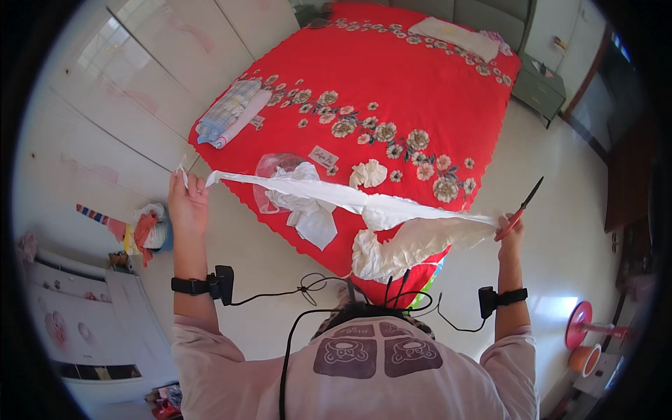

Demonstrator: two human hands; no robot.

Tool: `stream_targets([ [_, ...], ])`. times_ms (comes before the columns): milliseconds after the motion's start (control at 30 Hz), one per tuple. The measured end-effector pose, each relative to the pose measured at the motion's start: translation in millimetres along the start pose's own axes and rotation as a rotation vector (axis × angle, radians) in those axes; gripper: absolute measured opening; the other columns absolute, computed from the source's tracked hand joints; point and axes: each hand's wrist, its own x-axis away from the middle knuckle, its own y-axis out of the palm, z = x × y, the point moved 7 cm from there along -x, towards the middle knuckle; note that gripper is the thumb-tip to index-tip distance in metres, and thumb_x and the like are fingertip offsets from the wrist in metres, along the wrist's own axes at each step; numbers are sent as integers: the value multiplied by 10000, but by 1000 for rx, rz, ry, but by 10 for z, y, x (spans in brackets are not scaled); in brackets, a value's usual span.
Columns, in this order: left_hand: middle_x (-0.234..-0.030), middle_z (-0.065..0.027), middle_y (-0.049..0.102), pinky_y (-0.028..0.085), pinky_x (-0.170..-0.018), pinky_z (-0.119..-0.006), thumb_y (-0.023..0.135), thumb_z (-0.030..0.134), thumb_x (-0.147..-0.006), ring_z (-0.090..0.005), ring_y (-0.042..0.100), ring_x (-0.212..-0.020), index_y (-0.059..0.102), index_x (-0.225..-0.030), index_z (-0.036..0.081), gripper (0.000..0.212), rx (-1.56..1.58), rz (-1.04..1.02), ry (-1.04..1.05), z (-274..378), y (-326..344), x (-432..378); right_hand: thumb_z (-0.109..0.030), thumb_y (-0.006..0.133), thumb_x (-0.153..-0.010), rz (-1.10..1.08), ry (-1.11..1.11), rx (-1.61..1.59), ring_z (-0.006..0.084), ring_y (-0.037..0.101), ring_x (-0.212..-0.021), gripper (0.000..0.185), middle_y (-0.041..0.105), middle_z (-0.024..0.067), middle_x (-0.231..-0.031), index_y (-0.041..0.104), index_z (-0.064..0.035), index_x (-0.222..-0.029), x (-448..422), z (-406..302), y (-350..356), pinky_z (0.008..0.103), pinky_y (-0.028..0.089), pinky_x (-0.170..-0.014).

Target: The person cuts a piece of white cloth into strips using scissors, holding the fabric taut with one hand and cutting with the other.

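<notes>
A long white fabric strip (336,193) is stretched across the view between both hands, above the foot of the bed. My left hand (190,197) grips one end, with a short tail sticking up. My right hand (512,231) holds the other end together with scissors (517,215), whose dark blades point up and outward and whose handles are red. A crumpled cream cloth (399,249) lies or hangs below the strip's right half. Behind the strip, white cloth (315,226) spills from a clear plastic bag (262,194). A small crumpled cream cloth (370,173) lies on the bed.
The bed has a red floral cover (378,68). Folded textiles (231,113) and a card (324,156) bearing writing lie on it. White cabinets (131,79) stand left, near a filled blue bin (167,231). A green nightstand (541,89) stands back right. Black cables (289,336) cross before my chest.
</notes>
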Motion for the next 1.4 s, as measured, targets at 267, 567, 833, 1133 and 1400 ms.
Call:
stream_targets([
  [267, -673, 8, 404, 411, -685, -288, 505, 191, -994, -130, 432, -676, 499, -877, 109, 142, 134, 226, -15, 300, -369, -23, -137, 679, -776, -58, -13, 66, 127, 518, -553, 361, 539, 33, -749, 531, 8, -1071, -238, -76, 335, 265, 428, -473],
  [567, -694, -11, 457, 431, -599, -300, 501, 137, -954, -131, 495, -650, 460, -874, 116, 92, -537, 300, -281, -544, -2272, -76, -87, 679, -791, -334, -35, -163, 112, 541, -538, 244, 570, 20, -718, 556, -44, -997, 835, -1198, 1453, 250, 437, -478],
  [833, -964, -116, 635, 488, -825, -362, 539, 209, -928, -223, 610, -921, 556, -1065, 17, 236, -1347, -720, -349, -2305, -1796, -282, -58, 691, -786, -549, -116, -5, 126, 583, -578, 271, 596, 47, -746, 530, -18, -1000, 1845, -1527, 2580, 244, 443, -490],
  [1133, -1007, -55, 635, 461, -895, -317, 464, 399, -1006, -157, 590, -972, 588, -1157, 22, 425, -375, -1280, -520, -2649, 701, 901, -11, 636, -786, -538, -142, 60, 166, 658, -668, 238, 569, 51, -781, 508, -5, -986, 2513, -1584, 3317, 235, 465, -499],
  [1400, -973, -37, 606, 459, -874, -294, 591, 376, -947, -123, 564, -960, 571, -1195, 37, 420, 48, -1071, -1046, -2608, 385, 945, 18, 623, -773, -435, -123, 75, 187, 668, -708, 261, 598, 75, -814, 512, 13, -1010, 2657, -1512, 3219, 266, 479, -567],
])
